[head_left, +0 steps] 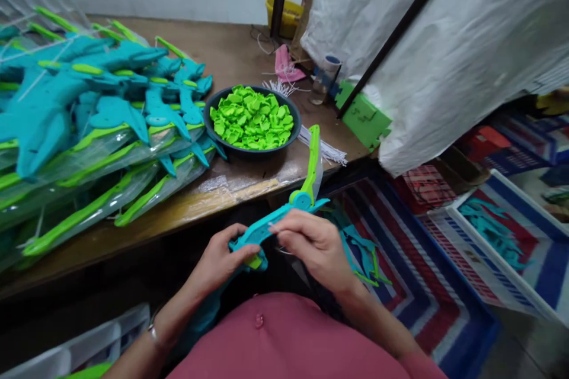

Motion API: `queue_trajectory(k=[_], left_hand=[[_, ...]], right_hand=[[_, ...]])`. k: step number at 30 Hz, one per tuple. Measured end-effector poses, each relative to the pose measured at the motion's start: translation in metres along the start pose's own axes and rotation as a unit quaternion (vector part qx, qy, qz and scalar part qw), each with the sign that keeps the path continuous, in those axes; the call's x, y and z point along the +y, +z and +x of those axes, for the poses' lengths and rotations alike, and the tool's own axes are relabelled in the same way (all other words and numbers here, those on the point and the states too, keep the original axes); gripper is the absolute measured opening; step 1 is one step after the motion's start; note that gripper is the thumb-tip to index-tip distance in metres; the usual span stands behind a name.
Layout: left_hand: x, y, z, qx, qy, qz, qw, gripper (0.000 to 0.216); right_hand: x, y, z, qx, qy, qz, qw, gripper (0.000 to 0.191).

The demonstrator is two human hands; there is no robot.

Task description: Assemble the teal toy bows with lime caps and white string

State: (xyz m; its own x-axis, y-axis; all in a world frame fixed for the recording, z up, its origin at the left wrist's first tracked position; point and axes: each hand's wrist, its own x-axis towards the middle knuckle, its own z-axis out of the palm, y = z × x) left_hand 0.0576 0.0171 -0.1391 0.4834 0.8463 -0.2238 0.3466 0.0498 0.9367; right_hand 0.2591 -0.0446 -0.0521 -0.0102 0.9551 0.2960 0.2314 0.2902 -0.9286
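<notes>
A teal and green plastic toy (284,207) with a lime green arm sticking up is held over my lap, in front of the table edge. My left hand (217,260) is closed around its teal grip from below, thumb on top. My right hand (313,246) is closed on the toy's middle, fingertips pinching its upper edge. A dark bowl (213,130) full of small lime green parts (251,117) stands on the wooden table (231,53) just beyond the toy. Whether my right fingers also hold a small part is hidden.
A big pile of bagged teal and green toys (89,112) covers the table's left. White ties (324,151) lie right of the bowl. A green block (362,115), a large white sack (444,41), and a white crate (489,260) with teal parts stand to the right.
</notes>
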Motion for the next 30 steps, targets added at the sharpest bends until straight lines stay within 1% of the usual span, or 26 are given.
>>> queue_trajectory(k=[2, 4, 6, 8, 10, 12, 15, 18, 24, 27, 30], left_hand=[[-0.001, -0.002, -0.005, -0.011, -0.018, 0.008, 1.000, 0.039], [-0.007, -0.001, -0.010, -0.022, -0.012, 0.011, 1.000, 0.045], [-0.018, 0.003, -0.013, -0.039, -0.003, 0.023, 0.999, 0.046], [-0.029, 0.008, -0.015, -0.044, 0.018, 0.051, 0.998, 0.044], [-0.038, 0.013, -0.016, -0.030, 0.049, 0.088, 0.994, 0.043], [-0.042, 0.017, -0.016, -0.016, 0.081, 0.117, 0.990, 0.041], [-0.038, 0.020, -0.017, -0.010, 0.107, 0.138, 0.985, 0.038], [-0.032, 0.019, -0.016, -0.011, 0.118, 0.145, 0.982, 0.036], [-0.033, 0.018, -0.016, -0.006, 0.135, 0.163, 0.977, 0.033], [-0.036, 0.019, -0.017, -0.010, 0.138, 0.167, 0.976, 0.031], [-0.037, 0.019, -0.017, -0.006, 0.148, 0.164, 0.975, 0.030]], right_hand=[[-0.005, -0.035, -0.008, 0.067, 0.013, -0.072, 0.995, 0.018], [0.000, -0.066, -0.015, 0.143, 0.026, -0.152, 0.978, 0.019], [0.011, -0.089, -0.019, 0.205, 0.035, -0.209, 0.956, 0.014], [0.022, -0.102, -0.021, 0.247, 0.038, -0.238, 0.939, 0.009], [0.031, -0.107, -0.017, 0.276, 0.031, -0.257, 0.926, 0.008], [0.038, -0.108, -0.009, 0.294, 0.014, -0.287, 0.912, 0.011], [0.047, -0.107, 0.008, 0.300, -0.020, -0.349, 0.888, 0.017], [0.057, -0.107, 0.024, 0.294, -0.032, -0.398, 0.868, 0.018], [0.073, -0.108, 0.038, 0.284, -0.018, -0.437, 0.854, 0.019], [0.077, -0.109, 0.040, 0.291, -0.029, -0.453, 0.842, 0.019], [0.080, -0.110, 0.042, 0.294, -0.040, -0.454, 0.840, 0.019]])
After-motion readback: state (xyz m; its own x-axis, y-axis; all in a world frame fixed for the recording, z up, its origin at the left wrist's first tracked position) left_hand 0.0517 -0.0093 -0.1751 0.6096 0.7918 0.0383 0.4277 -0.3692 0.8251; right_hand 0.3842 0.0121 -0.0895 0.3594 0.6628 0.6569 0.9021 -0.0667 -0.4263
